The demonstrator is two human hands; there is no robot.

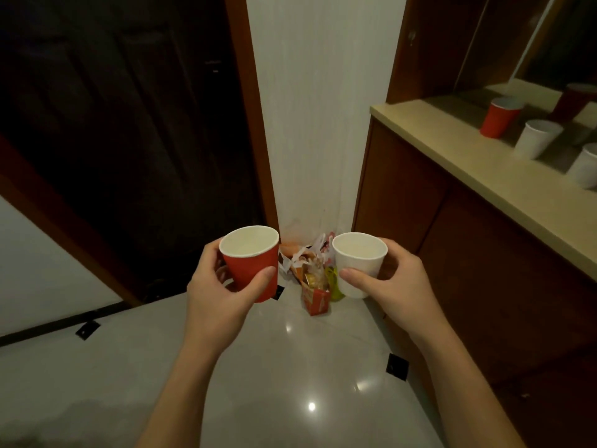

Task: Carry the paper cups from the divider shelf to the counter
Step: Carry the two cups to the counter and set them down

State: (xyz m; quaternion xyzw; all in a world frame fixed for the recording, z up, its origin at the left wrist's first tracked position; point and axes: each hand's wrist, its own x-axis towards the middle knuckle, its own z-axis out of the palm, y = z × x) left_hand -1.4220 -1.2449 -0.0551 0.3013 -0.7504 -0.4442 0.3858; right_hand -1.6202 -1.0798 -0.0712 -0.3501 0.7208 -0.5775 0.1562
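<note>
My left hand (219, 295) grips a red paper cup (250, 266), upright and empty, held over the floor. My right hand (397, 286) grips a white paper cup (358, 263), also upright and empty. The two cups are side by side, a small gap apart. The beige counter (468, 163) runs along the right, higher than and beyond my right hand. On it stand a red cup (499, 119) and two white cups (536, 137) (586, 169). The divider shelf is out of sight.
Brown cabinet doors (452, 240) sit under the counter. A pile of wrappers and a small red carton (315, 279) lies on the glossy tile floor in the corner by a white pillar (323, 108). A dark wooden door (129, 124) fills the left.
</note>
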